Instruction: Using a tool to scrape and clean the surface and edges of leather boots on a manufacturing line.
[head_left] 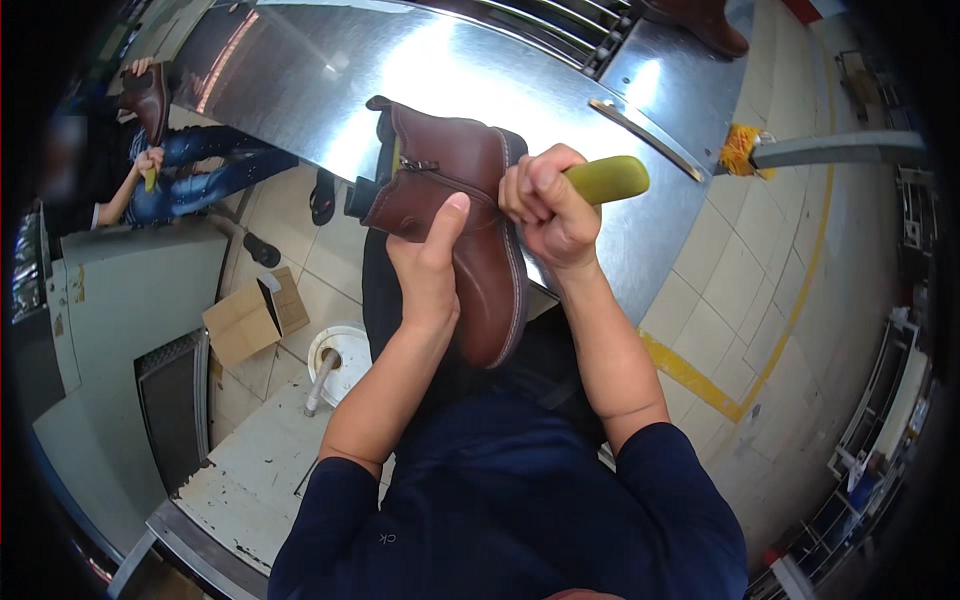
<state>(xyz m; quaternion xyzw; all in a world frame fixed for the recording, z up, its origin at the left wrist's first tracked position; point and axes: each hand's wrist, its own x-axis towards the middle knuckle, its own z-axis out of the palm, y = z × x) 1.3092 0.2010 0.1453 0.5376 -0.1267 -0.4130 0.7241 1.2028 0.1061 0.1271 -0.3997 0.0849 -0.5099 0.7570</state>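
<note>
A steel worktop (440, 70) gleamed above the tiled floor (770, 250). My left hand (428, 268) was clamped round the brown boot (470, 200) held over my lap — my right hand (548, 205) gripped a green-handled tool (607, 179) at its sole edge. I judged the edge work underway; next called for steady pressure.

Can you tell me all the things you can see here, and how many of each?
boot: one, brown with side zip, held up in front of the person
tool handle: one, yellow-green, sticking out of the right fist
metal table: one, shiny silver, behind the boot
second boot: one, brown, far end of the table
cardboard box: one, tan, open, on the floor at left
bucket: one, white, on the floor, stick in it
co-worker: one, in jeans, upper left, holding another brown boot
left hand: one, grip around the boot's side
right hand: one, fist closed on the tool handle
</note>
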